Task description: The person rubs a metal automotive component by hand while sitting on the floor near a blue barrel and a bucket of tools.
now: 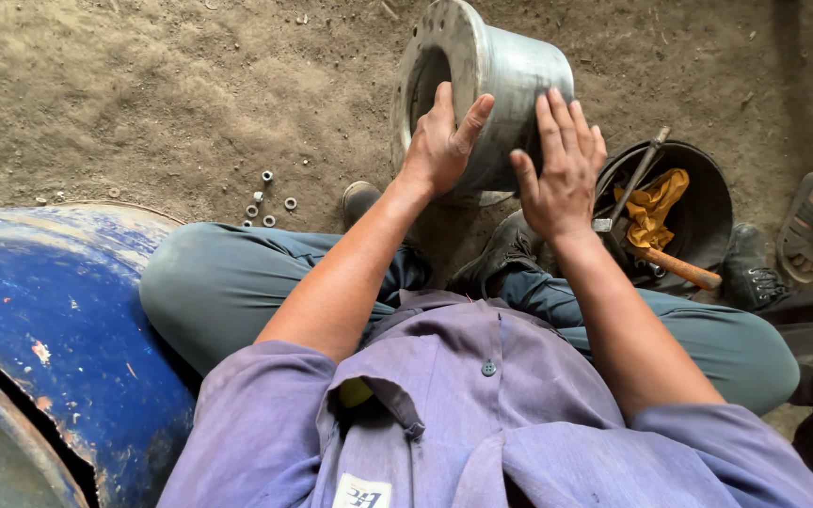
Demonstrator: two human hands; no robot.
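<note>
Head view looks down: your left hand grips the flanged rim of one grey metal drum, fingers curled over it; your right hand lies open, flat on its wall. It lies on its side on the dirt ground, bore facing left, axis running left-right. Five nuts lie left; one black bucket right.
</note>
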